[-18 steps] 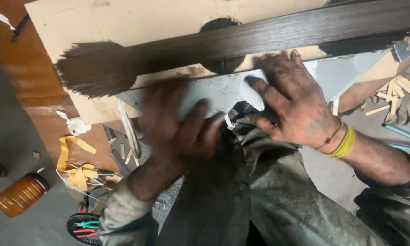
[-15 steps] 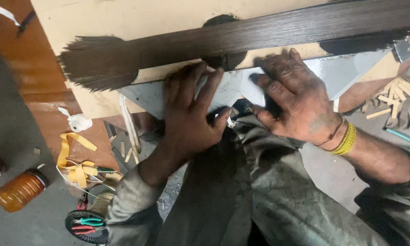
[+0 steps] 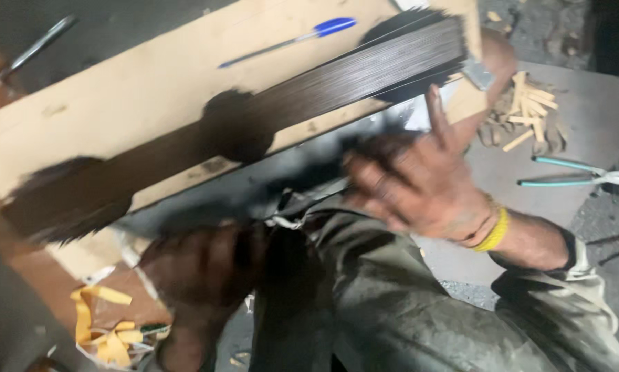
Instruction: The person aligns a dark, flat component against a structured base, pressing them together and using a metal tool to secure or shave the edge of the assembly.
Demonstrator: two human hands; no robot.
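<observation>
A long dark strip (image 3: 337,83) with frayed, brush-like ends lies slanted across a pale board (image 3: 137,103). My right hand (image 3: 420,182), with a yellow band at the wrist, hovers just below the strip. Its fingers are spread and nothing is in them. My left hand (image 3: 199,275) is low by my knee, below the board's near edge. It is dark and badly blurred, so its grip is unclear. A grey sheet (image 3: 254,189) lies between the board and my lap.
A blue pen (image 3: 292,38) rests on the board's far side. Teal-handled pliers (image 3: 578,176) and a pile of small wood pieces (image 3: 526,117) lie on the floor at right. Yellow strips (image 3: 99,324) sit at lower left, a metal tool (image 3: 37,45) at upper left.
The view has swung, so the board and strip now slant. My right hand has lifted off the grey sheet with fingers spread. My left hand has dropped lower toward my knee.
</observation>
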